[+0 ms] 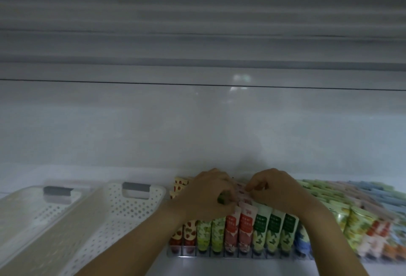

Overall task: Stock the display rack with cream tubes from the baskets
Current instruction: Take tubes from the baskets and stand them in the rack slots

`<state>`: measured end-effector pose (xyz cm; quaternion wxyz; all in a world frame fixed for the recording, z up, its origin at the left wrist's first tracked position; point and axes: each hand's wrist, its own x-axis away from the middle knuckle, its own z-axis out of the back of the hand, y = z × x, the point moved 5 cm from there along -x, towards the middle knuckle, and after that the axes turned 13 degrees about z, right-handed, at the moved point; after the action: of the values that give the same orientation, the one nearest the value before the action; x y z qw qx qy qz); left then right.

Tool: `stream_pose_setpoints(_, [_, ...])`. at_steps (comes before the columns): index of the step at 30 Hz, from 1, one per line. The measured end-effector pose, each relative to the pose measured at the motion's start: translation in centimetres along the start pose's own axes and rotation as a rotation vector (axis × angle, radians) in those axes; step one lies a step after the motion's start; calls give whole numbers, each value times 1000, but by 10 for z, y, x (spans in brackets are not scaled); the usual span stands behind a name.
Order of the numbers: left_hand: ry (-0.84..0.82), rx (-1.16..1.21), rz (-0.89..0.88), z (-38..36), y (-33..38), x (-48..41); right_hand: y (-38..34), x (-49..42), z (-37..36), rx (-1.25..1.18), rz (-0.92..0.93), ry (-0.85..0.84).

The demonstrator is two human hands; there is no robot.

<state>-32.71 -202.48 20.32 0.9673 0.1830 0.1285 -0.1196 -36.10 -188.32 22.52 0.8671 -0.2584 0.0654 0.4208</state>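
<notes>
A clear display rack (219, 255) at the lower centre holds rows of upright cream tubes: strawberry, green leaf, red (246, 229) and dark green label ones. Both my hands rest on top of the red tube rows. My left hand (206, 194) is curled around a small green-tipped tube (223, 198). My right hand (272, 190) pinches the tops of the pink-red tubes (241, 190) with its fingertips. Two white perforated baskets (131, 209) (37, 207) lie at the left, with no tubes visible inside them.
More tubes in green, yellow, pink and blue fill the rack's right side (360, 209). A white glossy wall panel (197, 122) rises right behind the rack. The picture is dim and blurred.
</notes>
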Motion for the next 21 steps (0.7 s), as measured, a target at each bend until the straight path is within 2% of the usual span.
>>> stream_pose_setpoints(9, [11, -144, 43, -3, 5, -5, -8, 0, -13, 88, -30, -196])
stream_pose_setpoints(18, [20, -136, 14, -3, 2, -6, -4, -3, -17, 88, -15, -162])
stream_pose_setpoints(21, [61, -74, 16, 0, 3, -5, -4, 0, -7, 39, 4, -102])
